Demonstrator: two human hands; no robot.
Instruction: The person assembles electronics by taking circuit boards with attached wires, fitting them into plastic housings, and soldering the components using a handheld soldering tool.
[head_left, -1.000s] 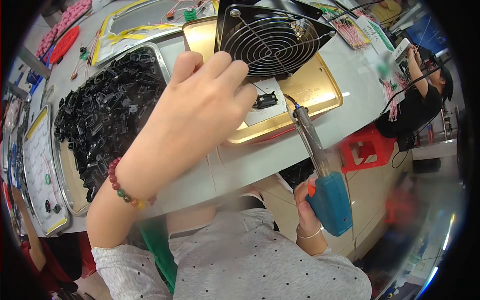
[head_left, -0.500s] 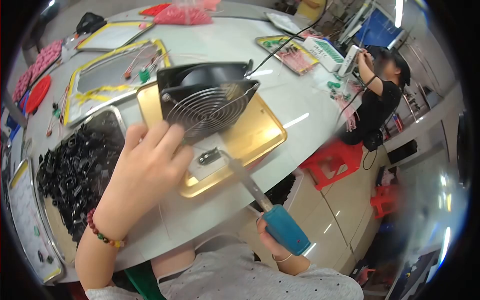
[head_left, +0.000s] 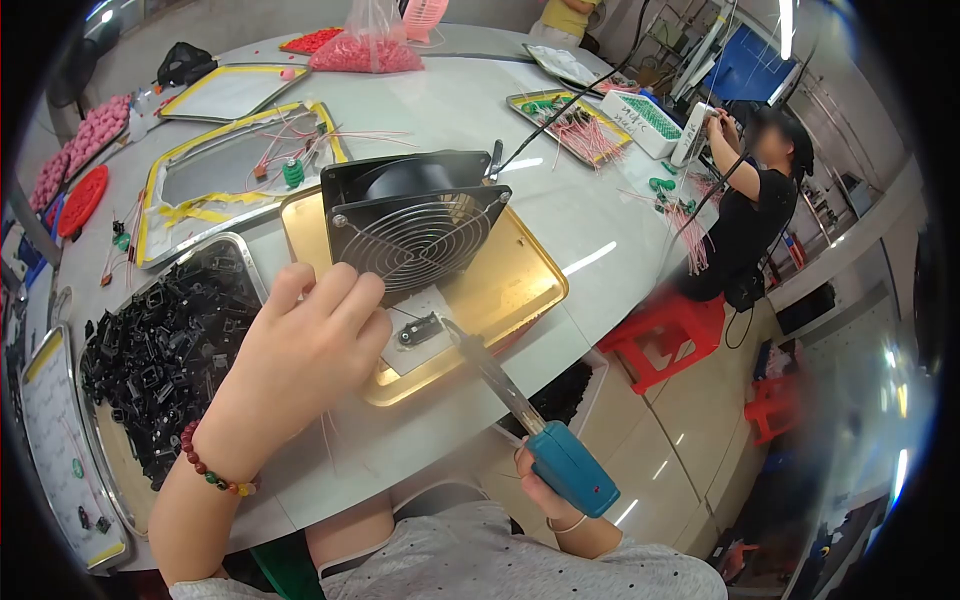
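Watching from here, the soldering iron (head_left: 570,468) just closed in: 1 second ago its tip had a clear gap, now it's right by the small black part (head_left: 418,330) on the white pad (head_left: 405,360), in front of the fan (head_left: 415,245). Looks like working range to me. Right hand (head_left: 540,485) has fingers wrapped round the iron; left hand's (head_left: 315,340) are curled, can't tell what they're pinching.

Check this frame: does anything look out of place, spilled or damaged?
Mildly: on the tray behind the heaped black parts, yellow tape along the near side looks crumpled instead of flat, and thin wires trail over the edge. No damage shows on the blue-handled tool.
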